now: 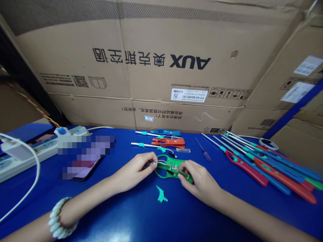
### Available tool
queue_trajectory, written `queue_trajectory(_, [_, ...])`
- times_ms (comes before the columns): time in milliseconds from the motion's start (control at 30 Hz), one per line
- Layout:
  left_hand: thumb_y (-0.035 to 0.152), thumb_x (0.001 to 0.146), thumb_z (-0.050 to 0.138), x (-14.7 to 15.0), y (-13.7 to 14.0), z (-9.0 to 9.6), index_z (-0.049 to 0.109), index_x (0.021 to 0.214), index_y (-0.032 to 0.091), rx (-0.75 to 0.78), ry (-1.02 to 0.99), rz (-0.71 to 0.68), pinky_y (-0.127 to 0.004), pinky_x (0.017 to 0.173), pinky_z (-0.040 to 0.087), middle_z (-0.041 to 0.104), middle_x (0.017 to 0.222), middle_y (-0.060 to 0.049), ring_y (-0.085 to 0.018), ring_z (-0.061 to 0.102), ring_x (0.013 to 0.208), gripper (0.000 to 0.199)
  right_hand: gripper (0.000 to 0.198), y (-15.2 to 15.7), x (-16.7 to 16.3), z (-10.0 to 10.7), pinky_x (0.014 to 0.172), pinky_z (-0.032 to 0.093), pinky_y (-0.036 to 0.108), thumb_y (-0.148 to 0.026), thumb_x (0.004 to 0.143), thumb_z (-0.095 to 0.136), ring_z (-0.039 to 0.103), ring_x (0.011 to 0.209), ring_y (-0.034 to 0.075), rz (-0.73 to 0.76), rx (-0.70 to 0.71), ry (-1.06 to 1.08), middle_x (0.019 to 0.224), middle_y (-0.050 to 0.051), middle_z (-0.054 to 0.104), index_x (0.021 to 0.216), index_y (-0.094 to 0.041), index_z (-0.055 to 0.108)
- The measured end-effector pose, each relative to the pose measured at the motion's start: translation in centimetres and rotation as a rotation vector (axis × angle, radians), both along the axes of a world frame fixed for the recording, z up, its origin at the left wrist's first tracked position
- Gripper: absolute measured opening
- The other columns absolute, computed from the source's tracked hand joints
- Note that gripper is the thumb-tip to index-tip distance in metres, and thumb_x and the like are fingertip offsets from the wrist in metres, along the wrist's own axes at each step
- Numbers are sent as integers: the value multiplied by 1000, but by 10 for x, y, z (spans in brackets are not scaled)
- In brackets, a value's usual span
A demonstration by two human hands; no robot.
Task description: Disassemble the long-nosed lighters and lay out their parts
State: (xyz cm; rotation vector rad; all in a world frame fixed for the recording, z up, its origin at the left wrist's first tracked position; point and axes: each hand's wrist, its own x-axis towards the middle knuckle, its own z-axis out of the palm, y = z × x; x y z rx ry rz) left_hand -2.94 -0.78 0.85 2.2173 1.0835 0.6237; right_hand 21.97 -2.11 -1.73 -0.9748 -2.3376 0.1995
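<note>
A green lighter half-shell [176,179] lies open-side up, with its inner parts and a white wire showing. My left hand [135,171] is closed at its left end, thumb and forefinger pinching a thin metal tube [149,164], mostly hidden by the fingers. On the right, my right hand [199,181] grips the shell, its fingertips at a clear fuel tank [185,175]. Nearer to me lies a loose teal trigger [161,195]. Beyond the hands are an orange lighter shell [168,142] and a blue lighter shell [166,132], each beside a metal tube.
Several long-necked lighters [272,168] are piled at the right. A small screwdriver [204,151] lies left of them. At the left are a phone [88,164] and a white power strip [45,148] with a cable. A large cardboard box [151,84] stands behind the blue table.
</note>
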Motion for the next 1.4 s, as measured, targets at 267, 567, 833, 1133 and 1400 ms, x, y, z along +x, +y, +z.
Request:
queue_trajectory(267, [34, 97, 37, 2, -1, 1, 47, 83, 18, 5, -10, 14, -24, 61, 35, 51, 74, 2, -14, 46, 67, 23, 6, 1, -2, 0, 57, 44, 26, -15, 86, 49, 53, 65, 16, 0, -6, -24, 74, 1, 56, 85, -21, 46])
queue_trajectory(567, [30, 97, 35, 3, -4, 5, 46, 81, 19, 53, -12, 21, -24, 63, 36, 50, 73, 3, -14, 47, 67, 23, 7, 1, -2, 1, 57, 45, 25, -14, 84, 49, 54, 66, 16, -16, -43, -34, 75, 2, 56, 83, -21, 45])
queue_trajectory(833, [27, 96, 35, 2, -3, 6, 47, 82, 19, 96, 59, 24, -25, 62, 36, 53, 73, 2, -15, 48, 66, 19, 11, 2, -1, 0, 57, 41, 25, -13, 83, 50, 52, 64, 16, -31, -30, -35, 74, 1, 55, 83, -21, 43])
queue_trajectory(1133, [23, 92, 47, 3, -6, -2, 50, 96, 20, 385, 301, 66, -35, 76, 38, 57, 96, -3, -23, 52, 87, 6, 12, 2, -3, 0, 58, 41, 26, -12, 83, 52, 53, 67, 16, -37, -38, -49, 75, 1, 55, 83, -21, 44])
queue_trajectory(1400, [16, 94, 47, 15, -17, -10, 54, 90, 17, 784, 270, -16, -41, 89, 33, 55, 114, -9, -26, 46, 108, 9, 3, 2, -4, 1, 68, 45, 33, -15, 88, 49, 55, 73, 20, -5, 69, -154, 79, 5, 61, 86, -19, 50])
